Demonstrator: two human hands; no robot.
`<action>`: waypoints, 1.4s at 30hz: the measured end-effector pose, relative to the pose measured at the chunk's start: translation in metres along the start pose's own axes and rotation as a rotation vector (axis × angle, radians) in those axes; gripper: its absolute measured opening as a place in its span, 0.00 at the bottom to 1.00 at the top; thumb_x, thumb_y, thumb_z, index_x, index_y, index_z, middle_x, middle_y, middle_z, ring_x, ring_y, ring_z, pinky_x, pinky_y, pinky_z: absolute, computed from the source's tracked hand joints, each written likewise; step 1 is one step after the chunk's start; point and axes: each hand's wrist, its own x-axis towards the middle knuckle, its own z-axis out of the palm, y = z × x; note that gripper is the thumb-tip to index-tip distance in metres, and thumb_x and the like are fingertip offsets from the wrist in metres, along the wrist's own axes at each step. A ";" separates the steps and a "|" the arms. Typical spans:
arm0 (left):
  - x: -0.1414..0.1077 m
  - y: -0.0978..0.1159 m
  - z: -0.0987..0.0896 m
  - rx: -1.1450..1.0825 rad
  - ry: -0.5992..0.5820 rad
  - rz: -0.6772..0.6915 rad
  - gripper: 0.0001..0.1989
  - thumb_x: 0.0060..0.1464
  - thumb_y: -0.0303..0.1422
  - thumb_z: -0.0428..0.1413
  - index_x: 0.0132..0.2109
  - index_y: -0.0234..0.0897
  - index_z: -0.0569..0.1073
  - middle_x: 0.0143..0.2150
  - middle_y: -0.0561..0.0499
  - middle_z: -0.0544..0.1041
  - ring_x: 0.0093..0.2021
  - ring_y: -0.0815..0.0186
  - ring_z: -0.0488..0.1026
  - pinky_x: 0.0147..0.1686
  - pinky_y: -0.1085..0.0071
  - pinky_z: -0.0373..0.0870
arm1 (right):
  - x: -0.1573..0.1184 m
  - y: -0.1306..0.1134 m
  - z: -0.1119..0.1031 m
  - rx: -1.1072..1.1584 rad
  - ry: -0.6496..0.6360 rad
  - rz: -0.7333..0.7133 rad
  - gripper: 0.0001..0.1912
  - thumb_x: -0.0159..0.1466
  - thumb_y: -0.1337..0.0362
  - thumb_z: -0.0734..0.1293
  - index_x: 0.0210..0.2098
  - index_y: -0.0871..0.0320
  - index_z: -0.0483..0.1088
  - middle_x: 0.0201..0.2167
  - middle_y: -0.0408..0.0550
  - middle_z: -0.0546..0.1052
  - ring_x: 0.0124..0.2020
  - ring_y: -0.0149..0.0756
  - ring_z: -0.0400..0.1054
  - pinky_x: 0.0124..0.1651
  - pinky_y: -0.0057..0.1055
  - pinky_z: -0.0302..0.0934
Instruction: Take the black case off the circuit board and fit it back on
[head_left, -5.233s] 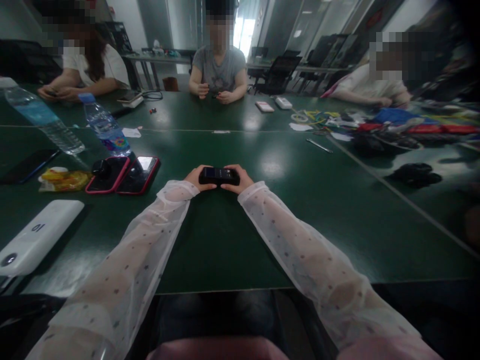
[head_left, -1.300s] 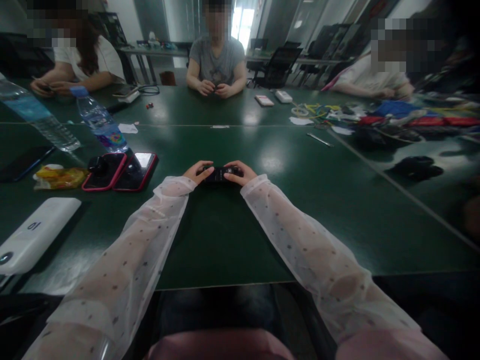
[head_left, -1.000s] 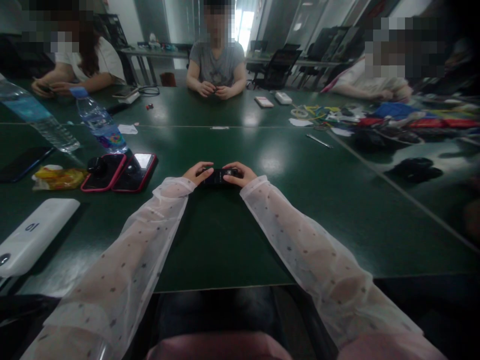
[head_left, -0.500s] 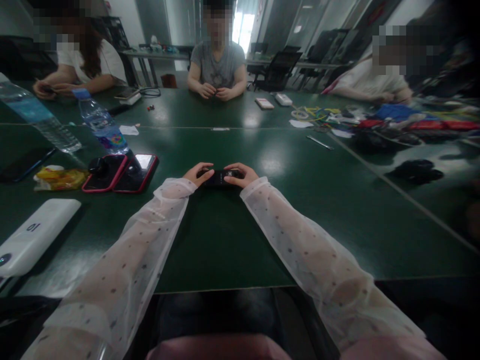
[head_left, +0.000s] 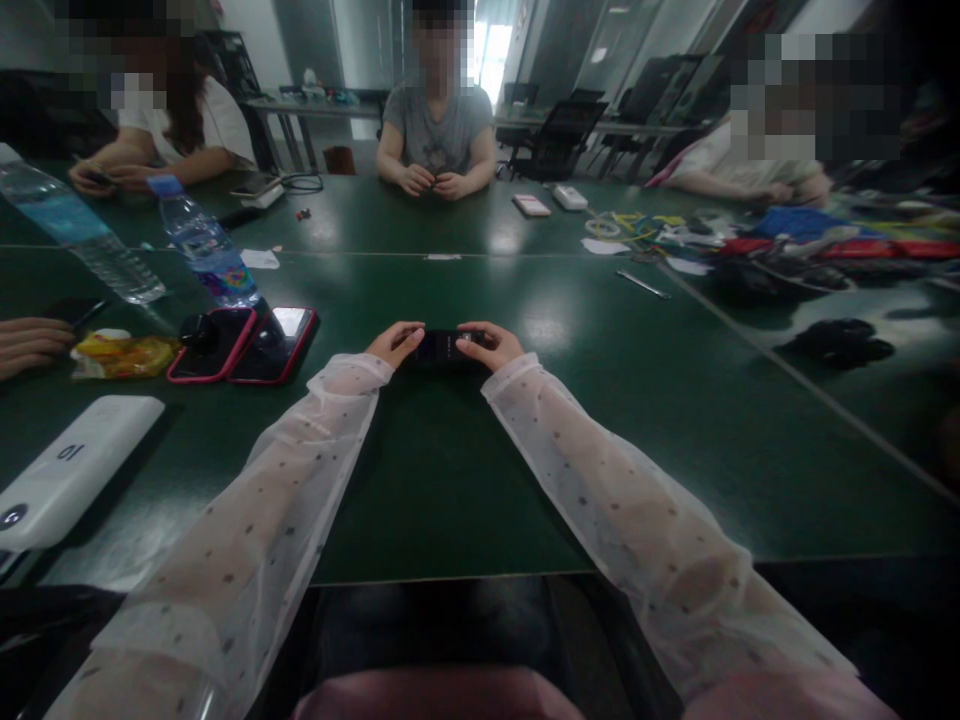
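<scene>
A small black oblong device (head_left: 442,347) with tiny pale markings lies sideways between my hands, at or just above the green table; its exact kind is not clear. My left hand (head_left: 395,346) is closed on its left end, thumb on the near side. My right hand (head_left: 495,348) grips the other end, thumb lying over the front face. The fingers behind the device are mostly hidden. Both wrists are in sheer white sleeves with dark dots.
On the left are two red-cased phones (head_left: 274,345), a yellow packet (head_left: 124,355), a white power bank (head_left: 79,470) and two water bottles (head_left: 206,245). Another person's hand (head_left: 30,345) reaches in there. Tweezers (head_left: 643,284) and tangled cables (head_left: 630,228) lie to the right. Several people sit around.
Another person's hand has come in at the left edge, over the dark phone. My hands have moved slightly apart on the device, so more of its face shows.
</scene>
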 end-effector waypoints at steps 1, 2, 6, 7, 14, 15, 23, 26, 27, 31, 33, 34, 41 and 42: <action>0.000 0.001 0.000 -0.006 0.002 0.002 0.42 0.48 0.63 0.52 0.56 0.32 0.69 0.55 0.35 0.74 0.56 0.50 0.72 0.57 0.53 0.65 | 0.000 0.000 0.000 0.014 0.004 0.002 0.26 0.49 0.48 0.75 0.43 0.52 0.74 0.37 0.48 0.79 0.40 0.44 0.75 0.48 0.49 0.69; 0.000 0.001 0.000 -0.013 0.001 0.006 0.42 0.48 0.63 0.52 0.56 0.32 0.69 0.54 0.36 0.75 0.55 0.51 0.72 0.56 0.54 0.66 | 0.001 0.001 0.000 0.023 0.004 0.003 0.26 0.49 0.48 0.75 0.43 0.52 0.74 0.37 0.48 0.79 0.41 0.44 0.75 0.49 0.49 0.69; 0.000 0.002 -0.001 -0.016 -0.010 0.011 0.39 0.49 0.61 0.53 0.55 0.32 0.70 0.52 0.38 0.76 0.53 0.52 0.73 0.54 0.55 0.68 | 0.004 0.006 0.000 0.006 -0.017 0.014 0.26 0.49 0.47 0.74 0.44 0.52 0.73 0.37 0.48 0.78 0.41 0.44 0.74 0.49 0.50 0.69; 0.000 0.002 -0.001 0.002 -0.008 0.008 0.38 0.50 0.61 0.54 0.54 0.33 0.71 0.52 0.39 0.76 0.53 0.52 0.73 0.54 0.56 0.68 | 0.004 0.008 0.001 -0.002 -0.019 0.014 0.26 0.49 0.46 0.75 0.43 0.52 0.72 0.38 0.48 0.78 0.41 0.44 0.74 0.49 0.50 0.69; 0.002 0.003 -0.001 0.072 0.041 0.008 0.32 0.52 0.58 0.53 0.51 0.35 0.73 0.50 0.42 0.77 0.53 0.52 0.72 0.54 0.57 0.67 | 0.006 0.014 0.002 -0.042 -0.077 -0.028 0.26 0.51 0.45 0.73 0.43 0.53 0.69 0.41 0.48 0.76 0.42 0.42 0.73 0.49 0.48 0.68; 0.002 0.003 -0.001 0.071 0.043 0.010 0.33 0.52 0.58 0.53 0.51 0.34 0.73 0.50 0.41 0.77 0.53 0.52 0.72 0.54 0.57 0.67 | 0.006 0.016 0.002 -0.054 -0.073 -0.038 0.27 0.52 0.44 0.72 0.43 0.53 0.68 0.41 0.48 0.76 0.42 0.42 0.73 0.49 0.48 0.67; 0.004 0.001 -0.006 0.164 0.100 -0.023 0.33 0.52 0.64 0.45 0.38 0.37 0.74 0.37 0.48 0.76 0.42 0.56 0.74 0.48 0.60 0.67 | 0.005 0.019 -0.001 -0.305 -0.053 -0.151 0.31 0.45 0.45 0.76 0.45 0.50 0.70 0.46 0.49 0.72 0.50 0.49 0.67 0.53 0.52 0.63; 0.004 -0.002 -0.006 0.188 0.113 -0.041 0.36 0.53 0.65 0.42 0.37 0.36 0.74 0.35 0.47 0.76 0.40 0.56 0.73 0.46 0.59 0.67 | 0.003 0.016 -0.001 -0.363 -0.053 -0.192 0.33 0.43 0.48 0.78 0.46 0.51 0.71 0.48 0.51 0.70 0.53 0.50 0.64 0.53 0.52 0.63; 0.004 -0.002 -0.006 0.192 0.106 -0.047 0.37 0.53 0.65 0.41 0.38 0.36 0.74 0.36 0.46 0.76 0.40 0.55 0.74 0.47 0.59 0.67 | 0.003 0.017 -0.001 -0.371 -0.053 -0.183 0.33 0.45 0.48 0.77 0.47 0.51 0.70 0.48 0.51 0.70 0.53 0.50 0.64 0.53 0.52 0.63; 0.003 -0.004 -0.004 0.167 0.074 -0.017 0.37 0.52 0.65 0.44 0.45 0.34 0.72 0.42 0.42 0.77 0.45 0.53 0.74 0.49 0.57 0.68 | 0.008 0.025 -0.001 -0.352 -0.003 -0.135 0.32 0.48 0.47 0.76 0.49 0.51 0.70 0.47 0.51 0.72 0.50 0.47 0.67 0.53 0.52 0.62; 0.004 -0.005 -0.004 0.130 0.037 0.011 0.36 0.47 0.61 0.54 0.49 0.33 0.69 0.47 0.40 0.77 0.50 0.52 0.74 0.52 0.57 0.68 | 0.011 0.030 -0.001 -0.310 0.020 -0.132 0.31 0.49 0.47 0.75 0.49 0.50 0.69 0.47 0.50 0.73 0.49 0.47 0.68 0.53 0.52 0.63; 0.004 -0.007 -0.004 0.120 0.018 0.010 0.37 0.43 0.58 0.60 0.51 0.33 0.68 0.49 0.40 0.76 0.51 0.52 0.74 0.53 0.56 0.68 | 0.012 0.033 -0.001 -0.289 0.030 -0.131 0.31 0.49 0.46 0.75 0.49 0.50 0.69 0.47 0.49 0.74 0.49 0.47 0.69 0.53 0.52 0.63; 0.008 -0.017 -0.007 0.187 0.007 -0.042 0.35 0.34 0.41 0.70 0.49 0.35 0.68 0.49 0.40 0.77 0.51 0.53 0.75 0.54 0.52 0.68 | 0.012 0.029 0.001 -0.123 0.024 -0.166 0.31 0.48 0.44 0.75 0.46 0.53 0.69 0.47 0.52 0.75 0.50 0.47 0.71 0.57 0.50 0.62; 0.008 -0.018 -0.007 0.176 0.002 -0.048 0.33 0.35 0.41 0.70 0.48 0.35 0.68 0.48 0.41 0.77 0.50 0.53 0.75 0.53 0.52 0.69 | 0.012 0.026 0.001 -0.084 0.029 -0.156 0.32 0.48 0.43 0.75 0.46 0.53 0.69 0.47 0.52 0.75 0.50 0.47 0.71 0.57 0.50 0.62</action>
